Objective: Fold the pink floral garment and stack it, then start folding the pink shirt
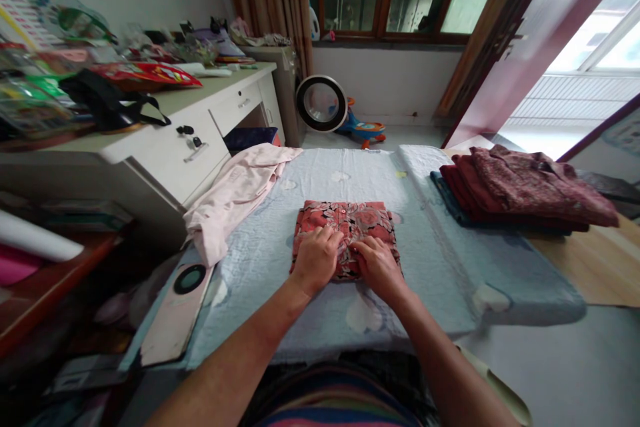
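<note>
A folded red shirt with a dark and pale floral pattern point(367, 217) lies as a neat rectangle on the cloth-covered table, its buttoned front facing up. My left hand point(317, 257) rests on its left half, fingers curled against the fabric beside the button strip. On the right half, my right hand point(377, 263) has its thumb and fingers drawn together at the cloth near the middle. Both hands hide part of the shirt's lower half. The light blue cloth with pale heart shapes point(320, 173) spreads beneath it.
A pink garment point(245, 180) lies along the table's left edge, above a phone-like pale panel with a dark round point(170, 320). Folded dark red and patterned clothes point(525, 193) are stacked at right. A cluttered white desk point(185, 140) stands left; a blue-orange ride-on toy point(363, 128) sits beyond.
</note>
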Tool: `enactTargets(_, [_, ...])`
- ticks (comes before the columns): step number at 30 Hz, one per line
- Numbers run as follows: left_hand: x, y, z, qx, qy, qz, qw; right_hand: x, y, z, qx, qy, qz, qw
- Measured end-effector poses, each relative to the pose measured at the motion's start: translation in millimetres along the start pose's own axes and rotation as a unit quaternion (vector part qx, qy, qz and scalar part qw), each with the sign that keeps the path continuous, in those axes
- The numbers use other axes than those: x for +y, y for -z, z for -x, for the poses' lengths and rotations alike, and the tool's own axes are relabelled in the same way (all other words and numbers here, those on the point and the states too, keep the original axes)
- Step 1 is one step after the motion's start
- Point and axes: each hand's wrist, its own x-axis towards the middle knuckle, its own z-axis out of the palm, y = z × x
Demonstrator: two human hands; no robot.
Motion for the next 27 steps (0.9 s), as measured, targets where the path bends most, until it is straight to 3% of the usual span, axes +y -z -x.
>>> enactTargets(5, [-5.0, -7.3, 1.4, -0.065, -0.063, 0.007, 0.996, 2.8, 2.5, -2.3, -0.008, 0.005, 0.003, 1.0])
enactTargets(13, [-8.3, -17.7, 2.5, -0.049, -0.107, 0.053, 0.992, 5.1, 14.3, -8.3, -0.029, 0.044, -0.06, 0.997])
enactTargets(16, [-7.6, -27.1, 8.4, -0.048, -0.098, 0.057, 0.992, 13.1, 13.5, -11.2, 0.018, 0.031, -0.109, 0.993])
enactTargets(19, [-8.8, -37.3, 14.6, -0.041, -0.092, 0.053, 0.994, 20.4, 2.4, -11.8, 0.081, -0.012, -0.079, 0.993])
enactTargets(23, [-11.0, -46.6, 18.5, -0.042, -0.099, 0.052, 0.993, 21.7, -18.9, -6.7, 0.021, -0.06, 0.013, 0.998])
enactTargets(27, [-11.7, -45.6, 17.7, -0.045, -0.098, 0.051, 0.993, 23.2, -25.3, -5.7, -0.012, -0.077, -0.002, 0.997])
